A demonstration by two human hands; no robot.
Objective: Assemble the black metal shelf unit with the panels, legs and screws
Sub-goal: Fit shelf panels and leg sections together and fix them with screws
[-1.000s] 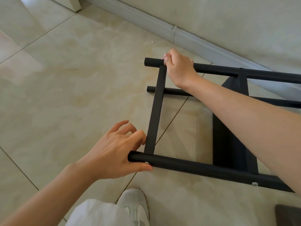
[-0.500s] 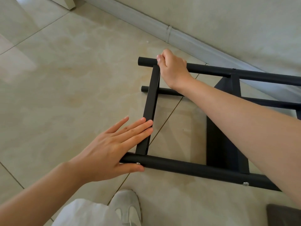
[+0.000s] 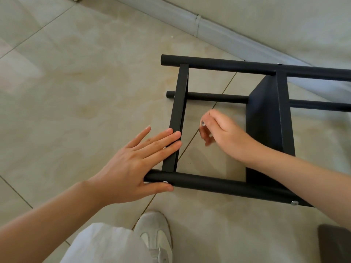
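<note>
Beige marble-look floor tiles (image 3: 79, 76) all over, with thin grout lines crossing them. A pale baseboard (image 3: 218, 33) runs along the wall (image 3: 284, 19) at the top right. Down at the bottom there's a white sneaker (image 3: 154, 234) and a bit of white trouser leg (image 3: 102, 245), plus some dark thing (image 3: 335, 243) poking into the right corner, can't tell what.

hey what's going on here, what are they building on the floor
A person is putting together a black metal shelf unit that lies on its side on the tiled floor. The left hand lies flat against the end panel, its thumb by a screw in the near leg. The right hand hovers inside the frame, pinching what looks like a small screw.
</note>
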